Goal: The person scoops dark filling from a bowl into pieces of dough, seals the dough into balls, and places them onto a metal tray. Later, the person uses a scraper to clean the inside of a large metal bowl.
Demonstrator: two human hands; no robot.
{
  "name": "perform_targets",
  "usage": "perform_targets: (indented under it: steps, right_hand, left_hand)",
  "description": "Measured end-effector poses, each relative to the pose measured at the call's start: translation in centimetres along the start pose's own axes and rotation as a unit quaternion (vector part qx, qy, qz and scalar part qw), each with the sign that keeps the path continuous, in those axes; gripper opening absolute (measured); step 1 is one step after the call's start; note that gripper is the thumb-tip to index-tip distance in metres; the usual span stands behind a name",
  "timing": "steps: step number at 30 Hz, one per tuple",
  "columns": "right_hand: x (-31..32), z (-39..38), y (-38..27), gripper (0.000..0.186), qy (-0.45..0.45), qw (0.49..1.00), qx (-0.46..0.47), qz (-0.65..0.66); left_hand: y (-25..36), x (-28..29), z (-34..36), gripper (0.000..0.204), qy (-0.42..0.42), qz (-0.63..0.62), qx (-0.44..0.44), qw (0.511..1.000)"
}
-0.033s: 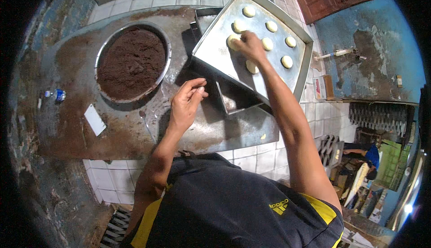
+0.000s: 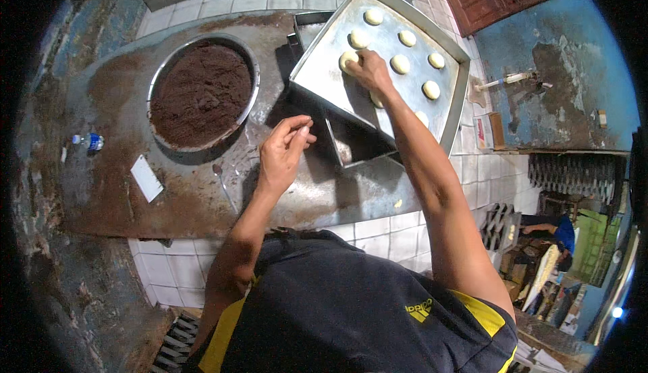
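My right hand (image 2: 369, 73) is over a large square metal baking tray (image 2: 320, 79), its fingers closed at a pale round dough ball (image 2: 347, 60) near the tray's left side. Several similar balls sit spaced out on the tray, among them one dough ball (image 2: 400, 64) just right of my fingers. Another, below my right hand, is partly hidden by my wrist. My left hand (image 2: 282, 154) hovers over the table left of the tray's near corner. Its fingers are loosely bent, with the thumb close to them and nothing visible in the grasp.
A wide round basin (image 2: 255, 93) of dark brown crumbly filling stands on the worn metal table (image 2: 94, 191). More dark metal trays (image 2: 337, 145) lie under the baking tray. A spoon (image 2: 225, 187), a white rectangular card (image 2: 146, 179) and a plastic bottle (image 2: 88, 142) lie leftward. Another person (image 2: 563, 235) is far right.
My right hand has shifted very slightly left at the same dough ball. The whole view has moved a little; my left hand keeps its pose.
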State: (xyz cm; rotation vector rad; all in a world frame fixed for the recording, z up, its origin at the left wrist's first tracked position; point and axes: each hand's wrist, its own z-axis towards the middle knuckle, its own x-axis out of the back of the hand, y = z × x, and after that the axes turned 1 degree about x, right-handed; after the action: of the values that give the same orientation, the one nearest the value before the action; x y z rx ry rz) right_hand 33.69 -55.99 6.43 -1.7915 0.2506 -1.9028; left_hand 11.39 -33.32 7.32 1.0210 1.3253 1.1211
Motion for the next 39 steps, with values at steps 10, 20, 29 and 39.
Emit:
perform_targets:
  steps: [10, 20, 29, 39]
  right_hand:
    - [5.5, -28.4, -12.9, 0.034, 0.096, 0.964, 0.108, 0.224]
    - [-0.7, -39.1, -13.8, 0.031, -0.106, 0.792, -0.089, 0.595]
    - [-12.8, -38.0, -23.1, 0.021, -0.14, 0.906, 0.374, 0.142]
    - [-32.4, -25.3, -24.9, 0.031, -0.196, 0.974, 0.092, 0.065]
  left_hand:
    - [-2.0, -7.5, -9.1, 0.035, 0.059, -0.215, 0.073, 0.972]
    - [-1.7, -3.2, -19.2, 0.05, 0.129, -0.006, 0.065, 0.989]
    - [-11.7, 12.1, -28.6, 0.038, 0.188, -0.058, 0.332, 0.922]
    - [-0.4, 28.5, -18.8, 0.061, 0.214, -0.024, 0.09, 0.972]
